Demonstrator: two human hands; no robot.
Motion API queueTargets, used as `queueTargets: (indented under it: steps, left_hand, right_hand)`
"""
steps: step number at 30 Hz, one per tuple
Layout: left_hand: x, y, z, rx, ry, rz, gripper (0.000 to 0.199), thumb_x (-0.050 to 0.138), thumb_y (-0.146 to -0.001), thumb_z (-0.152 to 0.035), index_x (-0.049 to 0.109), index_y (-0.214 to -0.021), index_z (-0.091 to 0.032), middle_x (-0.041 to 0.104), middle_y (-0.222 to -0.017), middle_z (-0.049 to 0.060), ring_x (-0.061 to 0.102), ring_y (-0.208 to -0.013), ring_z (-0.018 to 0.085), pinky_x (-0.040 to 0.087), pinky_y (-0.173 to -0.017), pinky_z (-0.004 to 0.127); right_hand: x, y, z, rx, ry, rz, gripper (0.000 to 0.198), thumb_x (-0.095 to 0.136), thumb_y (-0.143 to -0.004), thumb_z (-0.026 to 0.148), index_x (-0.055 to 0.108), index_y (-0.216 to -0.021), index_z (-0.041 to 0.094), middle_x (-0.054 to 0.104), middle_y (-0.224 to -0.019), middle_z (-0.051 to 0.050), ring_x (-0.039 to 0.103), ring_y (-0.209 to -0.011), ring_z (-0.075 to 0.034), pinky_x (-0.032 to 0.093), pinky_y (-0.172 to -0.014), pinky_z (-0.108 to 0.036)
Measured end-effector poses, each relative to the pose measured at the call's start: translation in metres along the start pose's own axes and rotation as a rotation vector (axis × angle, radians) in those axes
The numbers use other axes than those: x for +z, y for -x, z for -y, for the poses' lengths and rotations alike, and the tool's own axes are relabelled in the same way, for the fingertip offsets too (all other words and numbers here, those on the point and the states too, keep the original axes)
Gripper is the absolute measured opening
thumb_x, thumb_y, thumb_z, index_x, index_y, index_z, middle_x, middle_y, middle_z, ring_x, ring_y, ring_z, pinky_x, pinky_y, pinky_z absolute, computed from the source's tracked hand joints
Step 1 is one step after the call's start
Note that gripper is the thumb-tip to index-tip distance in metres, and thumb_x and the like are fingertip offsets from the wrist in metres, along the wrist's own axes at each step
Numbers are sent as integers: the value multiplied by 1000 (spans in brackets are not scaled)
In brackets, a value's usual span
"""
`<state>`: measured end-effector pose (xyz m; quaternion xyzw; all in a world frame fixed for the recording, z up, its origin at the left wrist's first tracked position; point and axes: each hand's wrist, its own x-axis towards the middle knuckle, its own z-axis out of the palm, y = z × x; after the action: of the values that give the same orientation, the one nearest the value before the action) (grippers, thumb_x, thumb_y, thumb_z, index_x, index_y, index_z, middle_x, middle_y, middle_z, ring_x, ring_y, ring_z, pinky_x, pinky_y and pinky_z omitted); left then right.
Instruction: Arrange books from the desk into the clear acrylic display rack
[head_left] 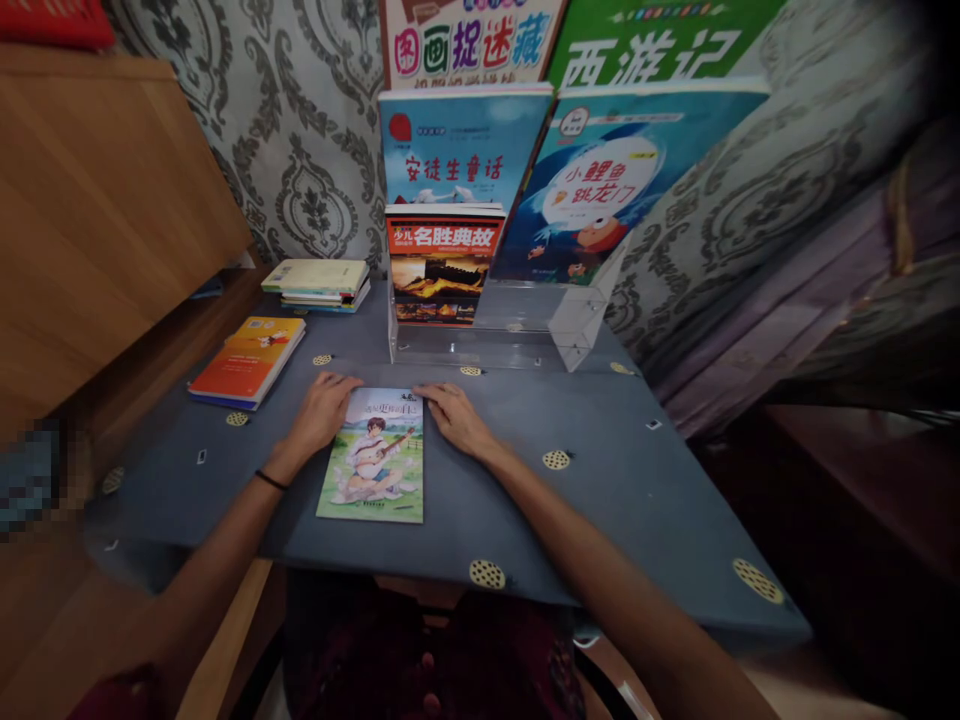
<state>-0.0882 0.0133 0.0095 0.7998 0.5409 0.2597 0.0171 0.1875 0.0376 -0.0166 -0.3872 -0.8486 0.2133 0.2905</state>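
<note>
A: What is at the far left?
B: A wooden cabinet (105, 200), then an orange book (251, 358) lying flat on the desk (622, 500). A small stack of books (319, 278) sits behind it, near the wall.
A: And next?
B: The left hand (324, 408), with a dark band (271, 480) around its wrist. Its fingers are loosely spread, at the upper left corner of the guitar-cover book (375, 460).
A: Where exactly is that book?
B: Flat on the desk, cover up, between the two hands and close to the front edge. The cover shows a seated figure playing guitar.
A: The other hand?
B: The right hand (455, 418) is loosely spread too, fingertips at the upper right corner.
A: Beyond that?
B: A clear stand (582, 325) behind the hands, holding upright books: one with a fortress on its cover (442, 270), another with a red fish (592, 190). Farthest right hangs a purplish curtain (795, 275).
</note>
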Motion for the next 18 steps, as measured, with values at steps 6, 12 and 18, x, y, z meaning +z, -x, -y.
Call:
queueTargets:
  steps: [6,12,18]
  left_hand:
    - [21,-26,-13,184,13,162,37,43,-99,-26,69,-126,-26,61,-134,9,43,-134,27,38,-113,50]
    - [29,-34,-18,200,41,273,37,45,-101,-32,66,-130,-29,50,-149,8,30,-147,29,30,-119,55]
    - [22,-29,-19,215,58,338,37,46,-101,-30,65,-133,-33,46,-154,7,26,-150,30,27,-120,58]
  right_hand:
    - [-1,0,0,11,-20,15,50,42,-94,7,58,-138,22,66,-135,-8,57,-124,-22,40,-112,-47]
    - [1,0,-3,26,-50,9,50,40,-93,8,57,-139,20,64,-139,-9,56,-128,-23,36,-115,-50]
    - [3,0,-7,8,-57,-4,49,40,-93,8,58,-137,20,66,-136,-9,58,-126,-23,38,-114,-49]
